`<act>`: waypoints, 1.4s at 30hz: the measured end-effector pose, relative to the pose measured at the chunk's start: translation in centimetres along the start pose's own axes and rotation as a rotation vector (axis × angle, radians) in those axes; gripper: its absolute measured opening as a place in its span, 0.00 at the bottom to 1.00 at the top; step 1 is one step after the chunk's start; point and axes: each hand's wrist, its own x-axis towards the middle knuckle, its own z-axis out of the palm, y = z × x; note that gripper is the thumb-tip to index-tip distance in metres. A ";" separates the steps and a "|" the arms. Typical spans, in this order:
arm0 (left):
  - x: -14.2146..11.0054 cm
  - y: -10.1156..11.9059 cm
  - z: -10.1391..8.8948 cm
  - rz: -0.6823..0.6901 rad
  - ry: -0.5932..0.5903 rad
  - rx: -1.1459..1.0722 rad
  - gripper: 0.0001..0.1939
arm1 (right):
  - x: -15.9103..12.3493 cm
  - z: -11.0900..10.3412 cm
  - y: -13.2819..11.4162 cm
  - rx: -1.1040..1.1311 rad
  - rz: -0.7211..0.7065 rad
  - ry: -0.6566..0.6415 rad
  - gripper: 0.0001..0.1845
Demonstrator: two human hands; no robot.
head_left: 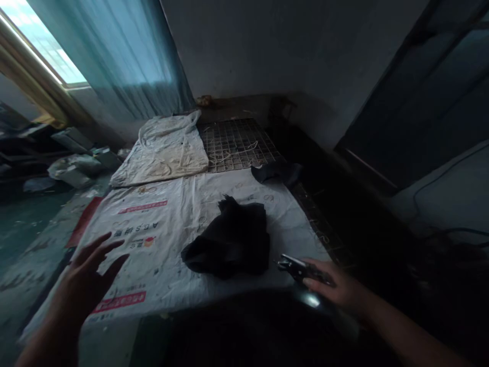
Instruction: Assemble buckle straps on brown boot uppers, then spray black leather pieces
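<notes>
My left hand [88,278] hovers with fingers spread over the left part of a white printed sheet [160,229] that covers a low table; it holds nothing. My right hand [338,288] is closed on a small dark metal tool [296,266], near the sheet's front right edge. Between the hands lies a crumpled black cloth [231,239], just left of the tool. A second, smaller black piece [277,172] rests at the sheet's far right corner.
A wire grid [239,143] with loose strings shows beyond the sheet, beside a dirty white bag [166,150]. Clutter [72,168] lies on the floor at left under a curtained window [49,48]. A dark surface [237,331] fills the near foreground.
</notes>
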 end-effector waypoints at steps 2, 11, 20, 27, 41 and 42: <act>-0.9 0.5 0.0 -0.018 -0.033 -0.005 0.14 | -0.5 0.4 0.0 0.024 -0.029 -0.023 0.18; -2.8 1.0 -0.1 -0.016 -0.066 -0.013 0.13 | 1.7 0.7 -0.2 0.021 0.004 0.172 0.19; -4.8 0.2 -1.4 -0.063 -0.068 0.017 0.14 | 1.4 -0.1 -0.1 -0.061 -0.053 0.041 0.20; -5.8 -0.4 -2.1 -0.099 -0.103 0.048 0.16 | 0.9 0.6 -2.1 0.028 -0.080 0.042 0.18; -8.5 0.3 -2.7 -0.119 -0.148 0.154 0.17 | 7.9 3.6 -7.8 -0.060 -0.360 -0.183 0.13; -8.6 0.4 -2.5 -0.118 -0.160 0.155 0.18 | 8.1 3.6 -7.9 -0.040 -0.355 -0.176 0.12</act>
